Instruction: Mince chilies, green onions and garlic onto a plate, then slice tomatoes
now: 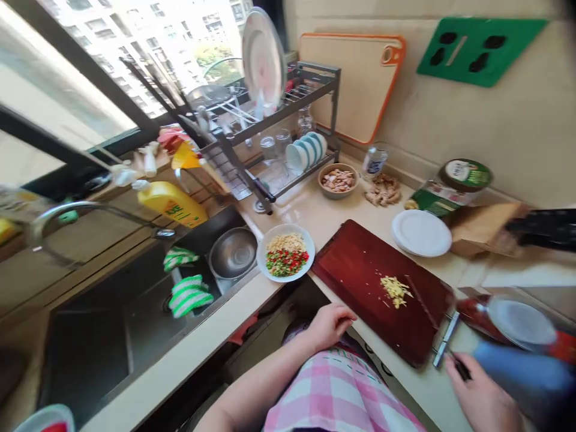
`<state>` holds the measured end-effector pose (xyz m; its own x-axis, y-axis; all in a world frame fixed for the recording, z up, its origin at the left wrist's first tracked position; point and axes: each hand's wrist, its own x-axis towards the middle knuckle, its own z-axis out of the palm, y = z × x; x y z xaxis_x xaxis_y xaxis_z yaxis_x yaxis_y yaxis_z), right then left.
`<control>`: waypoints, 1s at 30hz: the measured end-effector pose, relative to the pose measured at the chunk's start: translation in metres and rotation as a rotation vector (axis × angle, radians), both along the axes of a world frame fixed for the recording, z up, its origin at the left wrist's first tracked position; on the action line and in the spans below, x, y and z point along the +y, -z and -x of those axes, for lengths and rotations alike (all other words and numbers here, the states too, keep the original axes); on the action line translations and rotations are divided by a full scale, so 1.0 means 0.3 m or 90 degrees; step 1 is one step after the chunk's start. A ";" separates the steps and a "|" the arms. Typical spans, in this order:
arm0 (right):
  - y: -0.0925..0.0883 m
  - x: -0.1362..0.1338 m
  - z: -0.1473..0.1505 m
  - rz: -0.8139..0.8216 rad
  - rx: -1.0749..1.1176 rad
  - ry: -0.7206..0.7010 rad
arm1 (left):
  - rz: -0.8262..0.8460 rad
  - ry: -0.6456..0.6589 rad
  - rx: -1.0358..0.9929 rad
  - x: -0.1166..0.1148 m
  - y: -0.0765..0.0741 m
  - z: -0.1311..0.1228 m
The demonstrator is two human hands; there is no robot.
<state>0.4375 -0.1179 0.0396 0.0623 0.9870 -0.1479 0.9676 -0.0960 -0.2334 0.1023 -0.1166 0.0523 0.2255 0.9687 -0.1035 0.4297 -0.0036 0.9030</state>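
My right hand (488,390) is closed round the black handle of a knife (462,367). Its thin blade reaches up-left over the dark red cutting board (355,264), looking reddish and hard to make out. Chopped pale yellow ginger (396,291) lies in a small heap on the board, left of the blade, with scattered bits around. My left hand (330,327) is off the board's near-left edge, in front of my body, fingers curled together with nothing visible in them. Left of the board, a white plate (263,264) bears chopped garlic, red chilli and green pieces.
The sink (148,324) on the left has a metal bowl (233,253) and green-striped cloths (191,295). Behind stand a dish rack (333,99), a bowl of garlic cloves (338,181) and ginger root (382,191). White plates (422,233) and a lidded jar (522,323) sit right.
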 end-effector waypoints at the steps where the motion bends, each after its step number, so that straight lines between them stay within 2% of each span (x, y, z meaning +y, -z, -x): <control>1: -0.036 -0.014 0.045 0.028 0.034 0.017 | 0.002 0.012 0.008 0.015 -0.005 0.006; 4: -0.101 -0.050 0.151 0.062 0.159 0.090 | 0.006 0.043 0.050 0.088 -0.008 0.004; 6: -0.103 -0.082 0.176 0.093 0.294 0.213 | -0.008 0.087 0.081 0.153 -0.003 -0.022; 10: -0.056 -0.197 0.174 0.150 0.624 0.440 | -0.081 0.166 0.163 0.297 -0.005 -0.117; 14: 0.009 -0.274 0.231 0.141 0.765 0.568 | -0.130 0.256 0.290 0.437 -0.016 -0.216; 16: 0.035 -0.265 0.283 0.121 0.789 0.593 | -0.124 0.331 0.344 0.485 -0.024 -0.250; 19: 0.059 -0.213 0.359 0.091 0.816 0.594 | -0.110 0.441 0.405 0.516 -0.038 -0.280; 21: 0.064 -0.173 0.396 0.093 0.829 0.580 | -0.106 0.467 0.431 0.515 -0.045 -0.290; 25: 0.062 -0.118 0.449 0.098 0.832 0.556 | -0.080 0.409 0.438 0.499 -0.036 -0.296; 30: 0.054 -0.071 0.486 0.109 0.815 0.530 | -0.052 0.339 0.341 0.490 0.001 -0.285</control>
<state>0.2917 -0.1393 0.0235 0.3175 0.7039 -0.6354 -0.2072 -0.6024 -0.7708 0.1877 0.0303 0.0520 0.6037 0.7525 -0.2633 0.7310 -0.3906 0.5596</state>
